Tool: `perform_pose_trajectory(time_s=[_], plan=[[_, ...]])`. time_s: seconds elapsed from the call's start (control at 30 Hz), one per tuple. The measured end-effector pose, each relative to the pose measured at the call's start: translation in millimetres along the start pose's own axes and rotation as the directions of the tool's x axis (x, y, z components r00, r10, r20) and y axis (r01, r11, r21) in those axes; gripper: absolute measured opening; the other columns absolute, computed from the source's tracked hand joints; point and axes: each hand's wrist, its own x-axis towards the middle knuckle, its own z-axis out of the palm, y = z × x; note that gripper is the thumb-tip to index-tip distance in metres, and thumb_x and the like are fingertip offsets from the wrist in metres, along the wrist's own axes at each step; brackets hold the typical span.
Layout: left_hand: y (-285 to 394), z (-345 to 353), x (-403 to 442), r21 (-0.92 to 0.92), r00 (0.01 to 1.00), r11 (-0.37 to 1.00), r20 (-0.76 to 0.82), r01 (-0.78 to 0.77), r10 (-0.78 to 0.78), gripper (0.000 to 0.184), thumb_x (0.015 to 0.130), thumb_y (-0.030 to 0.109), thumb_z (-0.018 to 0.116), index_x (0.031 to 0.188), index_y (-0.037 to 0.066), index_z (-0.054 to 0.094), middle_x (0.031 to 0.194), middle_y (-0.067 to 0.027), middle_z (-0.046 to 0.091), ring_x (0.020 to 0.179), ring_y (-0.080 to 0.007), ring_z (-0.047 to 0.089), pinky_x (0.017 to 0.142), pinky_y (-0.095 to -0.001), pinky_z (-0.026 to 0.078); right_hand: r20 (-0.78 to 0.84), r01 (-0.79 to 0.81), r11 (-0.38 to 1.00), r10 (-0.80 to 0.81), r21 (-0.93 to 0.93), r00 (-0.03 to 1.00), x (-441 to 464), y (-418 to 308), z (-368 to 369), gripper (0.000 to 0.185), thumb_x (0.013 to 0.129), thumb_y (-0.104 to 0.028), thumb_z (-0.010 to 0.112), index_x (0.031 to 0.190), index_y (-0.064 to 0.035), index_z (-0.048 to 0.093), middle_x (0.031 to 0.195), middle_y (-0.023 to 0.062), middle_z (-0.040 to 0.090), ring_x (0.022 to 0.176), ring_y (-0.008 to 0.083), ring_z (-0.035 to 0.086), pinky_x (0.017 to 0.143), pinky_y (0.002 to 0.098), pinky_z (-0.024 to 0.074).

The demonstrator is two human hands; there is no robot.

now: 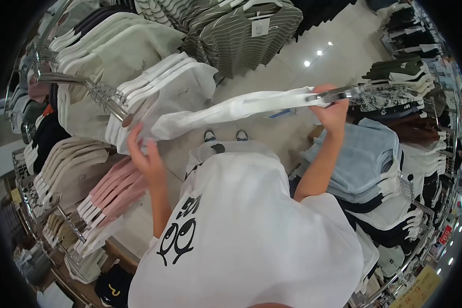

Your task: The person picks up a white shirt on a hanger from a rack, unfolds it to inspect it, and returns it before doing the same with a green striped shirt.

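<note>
white garment held across the body, right hand gripping, left hand loose.

the right hand (331,110) is closed on the far end of the white garment (236,108), by a grey metal piece (339,95) too unclear to name; the left hand (148,160) is half open at the other end, its contact blurred. the cloth spans between them above the floor (287,84), bunched lengthwise; a steady right grip and a light left palm under the lower end would keep it from twisting or dragging. just beyond the left fingers is the capped end of the metal arm (127,120), which could snag cloth, so a little clearance helps. white tops (174,92) hang beside it, pink garments (117,187) below, light-blue garments (364,154) past the right forearm.
</note>
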Motion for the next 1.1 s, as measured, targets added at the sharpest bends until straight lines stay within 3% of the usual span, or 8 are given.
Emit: perform_pose_trajectory(time_s=[0.03, 0.1, 0.2, 0.5, 0.7, 0.87, 1.0, 1.1], plan=[[34.2, 3.0, 5.6, 0.010, 1.000, 1.000, -0.010, 0.004, -0.004, 0.045, 0.095, 0.031, 0.064, 0.132, 0.007, 0.054, 0.132, -0.0091, 0.057, 0.120, -0.0217, 0.055, 0.097, -0.0417, 0.043, 0.011, 0.002, 1.000, -0.002, 0.010, 1.000, 4.3, -8.5, 9.0, 0.029, 0.060, 0.003, 0.084, 0.083, -0.0006, 0.066, 0.076, 0.0025, 0.066, 0.072, 0.0092, 0.061, 0.067, 0.0252, 0.0503], [92.0, 18.0, 14.1, 0.468, 0.811, 0.682, 0.473, -0.562, 0.343, 0.045, 0.090, 0.032, 0.071, 0.124, 0.007, 0.057, 0.122, -0.0130, 0.062, 0.111, -0.0280, 0.060, 0.089, -0.0420, 0.046, 0.136, 0.027, 0.999, -0.029, 0.017, 0.990, 11.6, -31.4, 30.0, 0.029, 0.061, 0.003, 0.083, 0.085, -0.0016, 0.068, 0.078, 0.0019, 0.068, 0.074, 0.0086, 0.063, 0.069, 0.0242, 0.0507], [69.7, 55.5, 5.3, 0.389, 0.737, 0.832, 0.675, -0.396, 0.035, 0.041, 0.085, 0.032, 0.077, 0.113, 0.006, 0.061, 0.110, -0.0148, 0.068, 0.099, -0.0318, 0.066, 0.083, -0.0366, 0.051, 0.199, 0.038, 0.997, -0.025, -0.060, 0.980, 16.1, -50.5, 55.9, 0.039, 0.060, -0.002, 0.081, 0.096, -0.0073, 0.067, 0.080, 0.0060, 0.069, 0.070, 0.0152, 0.065, 0.067, 0.0265, 0.0506], [101.3, 83.1, -33.8, 0.210, 0.845, 0.958, 0.460, 0.195, -0.273, 0.052, 0.073, 0.025, 0.088, 0.113, 0.005, 0.062, 0.096, -0.0136, 0.074, 0.085, -0.0256, 0.073, 0.075, -0.0342, 0.055, 0.438, 0.167, 0.982, -0.191, 0.092, 0.879, 3.2, -88.3, 117.5, 0.053, 0.061, -0.004, 0.076, 0.111, -0.0121, 0.061, 0.090, 0.0099, 0.067, 0.080, 0.0302, 0.066, 0.071, 0.0380, 0.0519], [91.5, 80.5, -48.3, 0.138, 0.867, 0.932, 0.344, 0.334, -0.362, 0.069, 0.068, 0.031, 0.090, 0.125, 0.003, 0.061, 0.113, -0.0078, 0.071, 0.093, -0.0226, 0.070, 0.078, -0.0353, 0.053, 0.580, 0.318, 0.923, -0.384, 0.218, 0.718, -9.5, -104.6, 141.4, 0.062, 0.062, 0.013, 0.062, 0.121, -0.0076, 0.057, 0.113, 0.0117, 0.056, 0.110, 0.0346, 0.052, 0.087, 0.0413, 0.0490], [74.5, 67.1, -52.1, 0.017, 0.977, 0.996, 0.193, 0.090, -0.092, 0.048, 0.069, 0.013, 0.089, 0.109, -0.003, 0.068, 0.095, -0.0105, 0.074, 0.078, -0.0154, 0.068, 0.071, -0.0309, 0.052, 0.528, 0.127, 0.768, -0.541, 0.628, 0.655, -10.4, -119.4, 151.7, 0.061, 0.060, 0.005, 0.059, 0.120, -0.0055, 0.058, 0.116, 0.0096, 0.058, 0.110, 0.0310, 0.053, 0.091, 0.0380, 0.0468], [66.9, 48.1, -51.0, -0.067, 0.985, 0.987, 0.105, 0.146, -0.139, 0.032, 0.070, 0.004, 0.087, 0.095, -0.005, 0.070, 0.085, -0.0084, 0.073, 0.073, -0.0121, 0.065, 0.067, -0.0272, 0.051, 0.572, -0.008, 0.756, -0.488, 0.655, 0.659, -15.8, -117.8, 163.5, 0.057, 0.062, 0.000, 0.061, 0.119, -0.0036, 0.059, 0.121, 0.0104, 0.060, 0.110, 0.0273, 0.056, 0.093, 0.0366, 0.0464], [48.2, 23.6, -54.3, -0.072, 0.971, 0.973, 0.120, 0.217, -0.208, 0.029, 0.071, 0.002, 0.085, 0.096, -0.004, 0.070, 0.090, -0.0074, 0.072, 0.079, -0.0116, 0.064, 0.071, -0.0281, 0.050, 0.258, 0.192, 0.819, -0.379, 0.541, 0.889, -14.4, -86.1, 163.6, 0.042, 0.074, -0.005, 0.067, 0.116, -0.0048, 0.063, 0.119, 0.0087, 0.064, 0.109, 0.0286, 0.059, 0.100, 0.0387, 0.0448]])
